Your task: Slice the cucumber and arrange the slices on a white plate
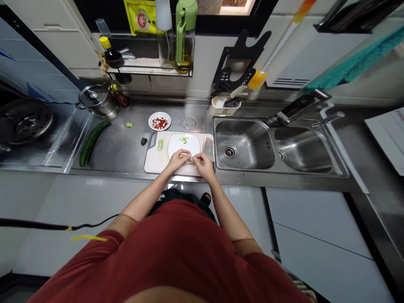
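Observation:
Over the near edge of a white plate (176, 144), my left hand (179, 159) and my right hand (203, 163) meet with fingertips pinched. Between them is a small, pale green piece that looks like a cucumber slice (191, 159), partly hidden by the fingers. On the plate, cut cucumber pieces (184, 138) lie fanned out in a curved pattern. The plate rests on a white cutting board (152, 162). A short row of overlapping cucumber slices (160, 144) lies on the board's left part. A knife blade (208, 147) appears to lie along its right side.
Left of the board are a dark cucumber end (144, 141), more slices (129, 124) and a long cucumber (93, 142). Behind stands a small plate of chopped red pieces (160, 121). A lidded pot (98, 101) is at back left; a double sink (244, 145) adjoins the board on the right.

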### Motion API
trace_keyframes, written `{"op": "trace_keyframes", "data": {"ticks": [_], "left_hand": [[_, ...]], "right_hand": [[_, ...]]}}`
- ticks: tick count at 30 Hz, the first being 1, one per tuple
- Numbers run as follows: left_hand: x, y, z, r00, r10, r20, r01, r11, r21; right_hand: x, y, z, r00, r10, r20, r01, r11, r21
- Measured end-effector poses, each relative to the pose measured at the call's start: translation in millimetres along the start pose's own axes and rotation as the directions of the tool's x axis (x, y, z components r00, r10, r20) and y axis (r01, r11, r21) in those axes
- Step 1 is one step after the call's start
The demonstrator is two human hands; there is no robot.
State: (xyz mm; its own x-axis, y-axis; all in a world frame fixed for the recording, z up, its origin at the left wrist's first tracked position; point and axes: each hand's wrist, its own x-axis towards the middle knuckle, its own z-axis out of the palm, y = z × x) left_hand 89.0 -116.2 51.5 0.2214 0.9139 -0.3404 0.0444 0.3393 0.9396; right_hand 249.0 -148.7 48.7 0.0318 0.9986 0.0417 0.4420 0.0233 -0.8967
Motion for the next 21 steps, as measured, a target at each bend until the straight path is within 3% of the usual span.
{"op": "trace_keyframes", "data": {"ticks": [4, 7, 13, 21], "left_hand": [[0.0, -4.1, 5.3, 0.953, -0.289, 0.086, 0.299, 0.943, -0.145], [1.6, -4.5, 4.9, 0.916, -0.366, 0.164, 0.396, 0.888, -0.233], [8.7, -6.8, 1.5, 0.931, -0.332, 0.151, 0.362, 0.889, -0.281], [34.7, -10.3, -4.2, 0.966, -0.247, 0.082, 0.257, 0.955, -0.145]], "right_hand": [[-3.8, 4.0, -1.9, 0.997, -0.078, -0.014, 0.077, 0.996, -0.041], [-6.2, 7.7, -2.5, 0.991, -0.133, 0.001, 0.133, 0.990, -0.057], [-4.0, 20.6, -1.3, 0.980, -0.200, 0.018, 0.201, 0.978, -0.048], [17.1, 42.0, 2.6, 0.993, -0.110, 0.050, 0.117, 0.979, -0.165]]}}
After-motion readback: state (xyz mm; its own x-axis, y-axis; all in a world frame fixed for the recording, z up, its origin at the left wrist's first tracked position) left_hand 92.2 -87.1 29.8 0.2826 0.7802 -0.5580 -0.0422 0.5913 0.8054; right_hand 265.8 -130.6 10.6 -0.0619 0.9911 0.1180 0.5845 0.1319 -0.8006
